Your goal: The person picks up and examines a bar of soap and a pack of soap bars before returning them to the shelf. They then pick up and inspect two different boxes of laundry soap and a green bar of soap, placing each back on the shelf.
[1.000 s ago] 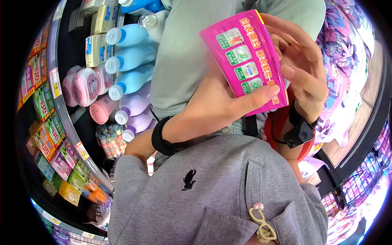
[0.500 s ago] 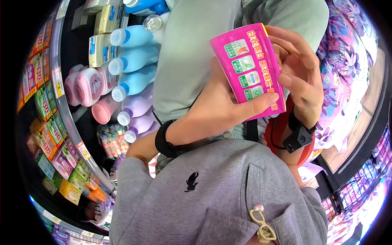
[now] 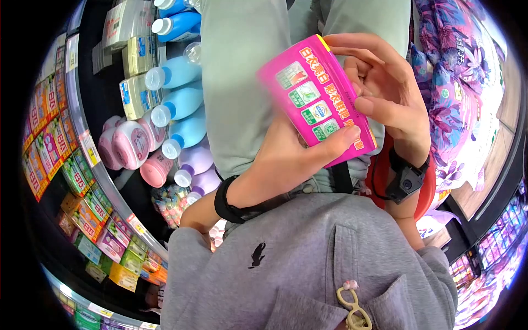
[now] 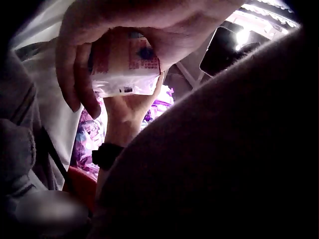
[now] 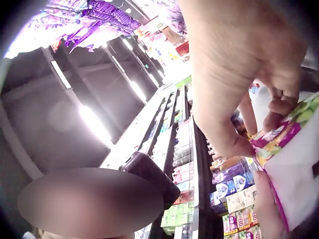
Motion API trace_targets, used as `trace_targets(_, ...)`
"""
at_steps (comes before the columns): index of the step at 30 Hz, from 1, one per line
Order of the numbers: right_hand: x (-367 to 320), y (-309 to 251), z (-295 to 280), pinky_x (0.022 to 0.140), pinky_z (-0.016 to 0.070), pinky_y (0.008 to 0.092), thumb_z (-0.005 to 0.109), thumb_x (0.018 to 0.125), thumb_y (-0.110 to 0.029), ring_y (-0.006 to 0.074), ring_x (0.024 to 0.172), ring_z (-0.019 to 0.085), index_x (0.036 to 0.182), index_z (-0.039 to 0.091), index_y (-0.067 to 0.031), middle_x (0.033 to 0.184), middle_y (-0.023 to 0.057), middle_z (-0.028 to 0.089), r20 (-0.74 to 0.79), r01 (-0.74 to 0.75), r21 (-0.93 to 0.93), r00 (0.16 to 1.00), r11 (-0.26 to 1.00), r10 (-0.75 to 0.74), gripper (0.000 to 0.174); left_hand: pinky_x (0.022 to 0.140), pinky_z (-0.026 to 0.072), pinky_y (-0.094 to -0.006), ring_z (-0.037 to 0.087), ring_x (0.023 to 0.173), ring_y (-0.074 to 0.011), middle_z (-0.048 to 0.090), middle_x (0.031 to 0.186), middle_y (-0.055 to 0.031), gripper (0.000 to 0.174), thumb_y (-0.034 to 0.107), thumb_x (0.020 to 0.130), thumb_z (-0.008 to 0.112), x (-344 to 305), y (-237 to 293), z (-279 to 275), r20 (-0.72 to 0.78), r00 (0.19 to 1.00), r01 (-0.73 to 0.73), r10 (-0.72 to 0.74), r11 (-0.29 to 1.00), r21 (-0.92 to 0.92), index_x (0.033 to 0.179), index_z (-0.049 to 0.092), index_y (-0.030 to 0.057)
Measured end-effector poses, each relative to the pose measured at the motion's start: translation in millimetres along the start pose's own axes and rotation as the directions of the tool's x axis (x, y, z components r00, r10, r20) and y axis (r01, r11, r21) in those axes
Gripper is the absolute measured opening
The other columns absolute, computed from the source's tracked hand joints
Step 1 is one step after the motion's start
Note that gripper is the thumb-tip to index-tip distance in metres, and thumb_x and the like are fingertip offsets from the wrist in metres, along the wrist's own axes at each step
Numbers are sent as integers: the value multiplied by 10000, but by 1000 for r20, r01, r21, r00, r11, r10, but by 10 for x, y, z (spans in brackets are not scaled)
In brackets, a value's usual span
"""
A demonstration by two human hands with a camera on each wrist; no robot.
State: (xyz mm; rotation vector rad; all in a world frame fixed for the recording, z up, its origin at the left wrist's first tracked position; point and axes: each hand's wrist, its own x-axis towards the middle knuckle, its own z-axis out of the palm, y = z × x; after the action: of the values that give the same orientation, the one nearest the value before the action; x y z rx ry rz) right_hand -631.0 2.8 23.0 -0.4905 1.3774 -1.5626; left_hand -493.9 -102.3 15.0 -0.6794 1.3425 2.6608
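A pink printed pack [image 3: 313,91] with orange characters and a row of small picture panels is tilted in front of the lap. My left hand [image 3: 286,146] holds it from the near side, thumb across the printed face, other fingers hidden behind. At the right edge of the pack, my right hand [image 3: 399,102] pinches with thumb and bent fingers. From the left wrist, a pale printed side of the pack [image 4: 127,82] shows under the hand. In the right wrist view, fingertips press at the pack's colourful edge [image 5: 284,137].
Shelves on the left carry blue bottles [image 3: 184,102], pink bottles [image 3: 130,147], purple bottles [image 3: 198,159] and wrapped pale blocks [image 3: 135,96]. Lower rows hold small boxed packs [image 3: 88,220]. Large purple floral bags [image 3: 451,110] are stacked on the right, beside a red seat [image 3: 426,184].
The head view has shifted, with the shelf goods lower in it. The pink pack and both hands sit slightly further left; both hands keep their hold on the pack.
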Motion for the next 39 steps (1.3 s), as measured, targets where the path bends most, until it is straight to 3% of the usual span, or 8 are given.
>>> trace_targets(8,-6,-4,45,676,329,177,598,612,-110,52,693,371,1248,434,95,1076,124,537,5,10,39,1000,999,-10,689,844,482,-290,567,1000,-133,546,1097,-70,502,125,803,661,-52,49,5,-28,999,36,-35,998,43,1218,402,15)
trace_targets(10,-22,-6,6,714,361,187,603,621,-120,67,737,434,1251,431,96,1091,137,545,42,-4,-2,999,1000,4,687,869,472,-298,557,1024,-142,530,1125,-79,520,112,820,634,-86,46,15,-29,999,24,-22,997,73,1254,364,13)
trace_targets(13,-26,-20,11,812,411,231,611,643,-133,124,876,528,1258,420,97,1131,165,550,53,29,32,998,999,-30,684,911,449,-320,532,1070,-155,496,1168,-92,554,93,845,589,-187,104,118,-111,993,40,-49,996,-81,1307,294,11)
trace_targets(17,-85,-56,-10,955,427,339,619,696,-178,241,1107,541,1266,402,95,1194,202,531,103,22,94,994,995,-32,668,916,441,-331,521,1087,-169,481,1189,-105,572,96,851,584,-316,68,183,-138,990,-17,6,996,-82,1318,268,5)
trace_targets(22,-125,-100,-31,724,430,224,603,693,-182,92,789,523,1250,437,95,1182,189,546,188,110,98,974,989,-127,644,871,466,-321,543,1055,-176,501,1163,-111,560,115,839,615,-454,52,132,-33,996,-80,83,992,98,1289,304,-3)
trace_targets(24,-150,-86,-4,632,356,185,608,668,-183,33,673,402,1225,476,94,1184,173,552,168,92,111,980,989,-110,635,853,476,-317,552,1042,-179,508,1153,-113,555,123,834,628,-480,43,118,-2,995,-95,96,984,152,1277,319,-6)
trace_targets(37,-145,-52,-5,639,345,171,641,627,-162,34,650,357,1197,528,43,1273,186,509,168,98,158,978,983,-125,617,841,492,-316,570,1019,-171,536,1125,-98,560,122,797,688,-554,-15,109,-70,995,-64,72,991,116,1241,372,-4)
trace_targets(39,-91,-9,-23,602,305,179,655,673,-158,31,633,347,1198,537,30,958,60,445,182,150,177,966,973,-182,570,850,489,-316,568,1025,-169,535,1127,-96,567,116,793,690,-540,-31,135,-96,992,-64,77,989,131,1245,369,-3)
